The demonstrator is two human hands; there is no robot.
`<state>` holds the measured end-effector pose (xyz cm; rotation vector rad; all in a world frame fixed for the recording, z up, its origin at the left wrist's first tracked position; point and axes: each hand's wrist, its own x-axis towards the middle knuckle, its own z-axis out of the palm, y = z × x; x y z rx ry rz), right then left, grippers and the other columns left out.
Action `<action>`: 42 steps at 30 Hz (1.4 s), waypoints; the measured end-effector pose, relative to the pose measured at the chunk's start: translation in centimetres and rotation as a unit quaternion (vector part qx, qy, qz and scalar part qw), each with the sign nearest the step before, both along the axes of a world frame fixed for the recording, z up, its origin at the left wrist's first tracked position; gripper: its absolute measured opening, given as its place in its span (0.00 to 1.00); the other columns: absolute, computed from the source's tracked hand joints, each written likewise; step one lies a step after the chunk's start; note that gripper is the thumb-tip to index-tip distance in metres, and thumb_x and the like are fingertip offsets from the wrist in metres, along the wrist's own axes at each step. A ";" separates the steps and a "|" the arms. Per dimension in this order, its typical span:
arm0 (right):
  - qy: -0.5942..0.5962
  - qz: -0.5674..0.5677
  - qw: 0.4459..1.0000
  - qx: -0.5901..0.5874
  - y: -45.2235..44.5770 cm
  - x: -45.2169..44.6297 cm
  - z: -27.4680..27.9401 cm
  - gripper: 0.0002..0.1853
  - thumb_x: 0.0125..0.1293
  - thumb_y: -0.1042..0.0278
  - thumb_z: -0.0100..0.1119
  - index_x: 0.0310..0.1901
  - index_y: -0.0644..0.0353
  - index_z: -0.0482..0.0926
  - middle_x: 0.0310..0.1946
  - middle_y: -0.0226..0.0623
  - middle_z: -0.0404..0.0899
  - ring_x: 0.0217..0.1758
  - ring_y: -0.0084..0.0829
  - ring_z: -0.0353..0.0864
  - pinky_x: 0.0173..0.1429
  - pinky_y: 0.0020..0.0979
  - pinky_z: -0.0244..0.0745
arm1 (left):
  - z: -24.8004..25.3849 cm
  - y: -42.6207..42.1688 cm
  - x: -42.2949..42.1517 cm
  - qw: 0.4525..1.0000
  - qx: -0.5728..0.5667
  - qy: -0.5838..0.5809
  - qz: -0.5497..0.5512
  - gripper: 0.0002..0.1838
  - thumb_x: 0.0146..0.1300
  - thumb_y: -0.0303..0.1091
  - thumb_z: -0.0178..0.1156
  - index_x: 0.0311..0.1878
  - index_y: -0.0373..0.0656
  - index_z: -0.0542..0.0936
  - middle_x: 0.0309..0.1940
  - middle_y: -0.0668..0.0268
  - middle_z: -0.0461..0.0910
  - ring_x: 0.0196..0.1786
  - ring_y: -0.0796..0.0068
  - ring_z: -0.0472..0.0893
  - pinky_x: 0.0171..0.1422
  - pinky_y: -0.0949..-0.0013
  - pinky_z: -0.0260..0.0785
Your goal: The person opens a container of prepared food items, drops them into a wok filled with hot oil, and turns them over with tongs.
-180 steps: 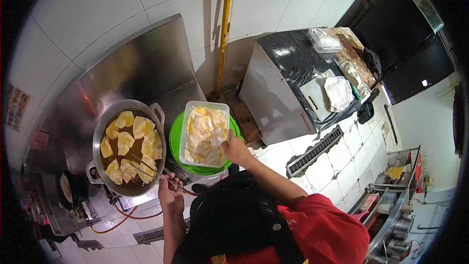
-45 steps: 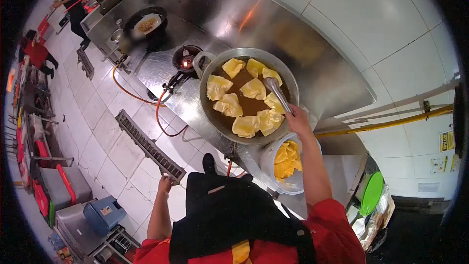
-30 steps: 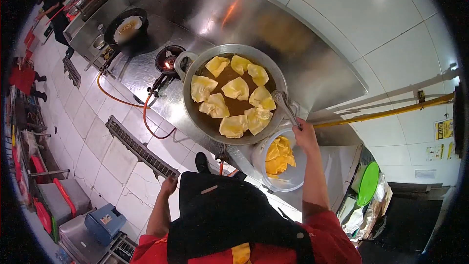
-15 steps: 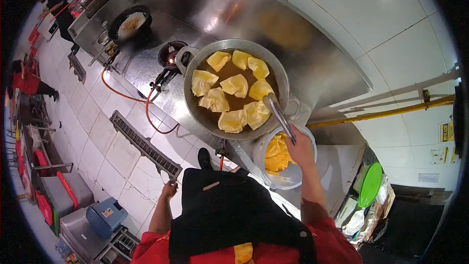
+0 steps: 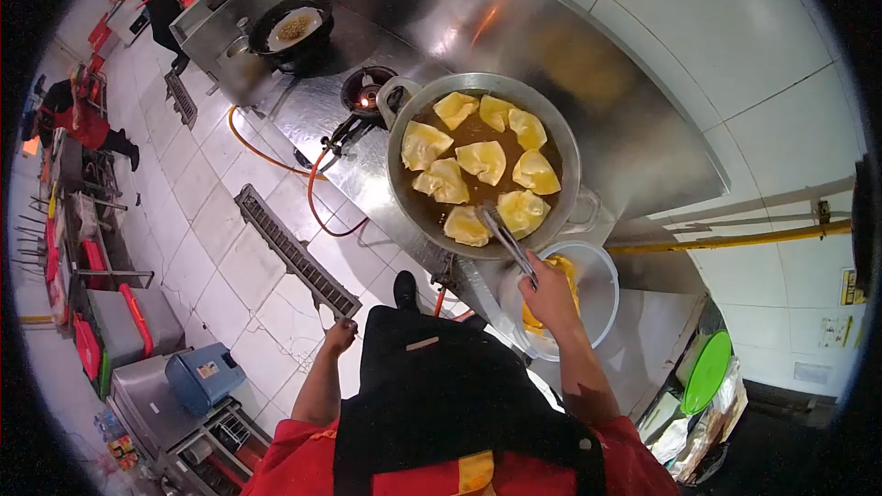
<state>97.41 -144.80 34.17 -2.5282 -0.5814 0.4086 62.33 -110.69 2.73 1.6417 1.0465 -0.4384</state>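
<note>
My right hand [image 5: 548, 294] grips a pair of metal tongs [image 5: 507, 241], their tips at the near edge of a wide metal pan [image 5: 568, 142]. In the pan's brown oil float several yellow folded pieces of dough [image 5: 481, 162]. The tongs' tips touch or hover close to the piece at the pan's lower edge [image 5: 467, 226]; I cannot tell which. Under my right forearm is a clear plastic tub [image 5: 602, 298] with more orange-yellow pieces [image 5: 562, 274], partly hidden by the hand. My left hand [image 5: 341, 335] hangs low beside the black apron [image 5: 432, 386], fingers curled closed; what they hold, if anything, is hidden.
A gas burner [image 5: 367, 90] glows left of the pan on the steel counter [image 5: 432, 37]. Behind it stands a black wok [image 5: 296, 32]. An orange hose [image 5: 308, 197] hangs below. Two people [image 5: 92, 119] are at the far left. A green lid [image 5: 706, 372] lies at right.
The tongs have moved from the piece at the pan's right side to its lower near edge. The whole view has shifted, with the pan now further right. My left hand stays low and closed.
</note>
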 end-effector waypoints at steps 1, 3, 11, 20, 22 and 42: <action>0.026 -0.020 0.999 0.015 0.3 0.2 1.4 0.26 0.58 0.70 0.54 0.60 0.65 0.73 0.37 0.57 0.80 0.40 0.51 0.81 0.46 0.40 0.75 | -0.1 0.0 0.5 0.999 -0.013 -0.035 0.030 0.17 0.67 0.44 0.55 0.47 0.39 0.76 0.32 0.61 0.82 0.33 0.71 0.81 0.39 0.67 0.73; 0.050 -0.047 0.997 0.026 -0.3 0.3 2.5 0.25 0.58 0.70 0.54 0.59 0.65 0.73 0.38 0.57 0.80 0.40 0.51 0.81 0.46 0.40 0.74 | 0.0 0.4 0.6 0.998 -0.025 -0.045 0.036 0.15 0.68 0.41 0.54 0.49 0.39 0.75 0.35 0.61 0.81 0.34 0.72 0.80 0.39 0.68 0.73; -0.031 -0.138 0.990 0.005 -5.5 2.3 0.3 0.25 0.57 0.66 0.55 0.56 0.68 0.75 0.37 0.60 0.80 0.40 0.53 0.82 0.46 0.43 0.75 | -3.6 0.6 -4.7 0.992 -0.102 0.006 0.074 0.15 0.66 0.39 0.56 0.48 0.38 0.75 0.30 0.61 0.81 0.30 0.72 0.79 0.36 0.69 0.73; 0.140 -0.215 0.966 0.029 -9.2 1.9 -0.3 0.21 0.63 0.70 0.54 0.58 0.65 0.74 0.22 0.31 0.74 0.18 0.21 0.69 0.20 0.27 0.66 | -0.8 0.7 -5.1 0.993 -0.071 0.056 0.076 0.14 0.64 0.39 0.58 0.44 0.38 0.75 0.29 0.60 0.81 0.27 0.72 0.79 0.32 0.69 0.72; 0.222 -0.258 0.935 0.097 -8.3 1.6 1.7 0.19 0.64 0.70 0.52 0.56 0.64 0.74 0.21 0.27 0.69 0.16 0.17 0.64 0.17 0.24 0.59 | -0.7 1.1 -4.2 0.997 -0.044 0.056 0.030 0.14 0.65 0.39 0.57 0.46 0.37 0.75 0.29 0.60 0.81 0.27 0.72 0.79 0.32 0.69 0.73; 0.455 -0.301 0.803 0.241 -7.5 2.7 0.7 0.11 0.68 0.68 0.50 0.49 0.59 0.73 0.25 0.28 0.69 0.13 0.13 0.56 0.12 0.18 0.49 | -5.2 0.9 -5.3 0.995 -0.102 0.007 0.021 0.18 0.69 0.44 0.55 0.47 0.36 0.74 0.31 0.59 0.83 0.30 0.70 0.82 0.37 0.66 0.74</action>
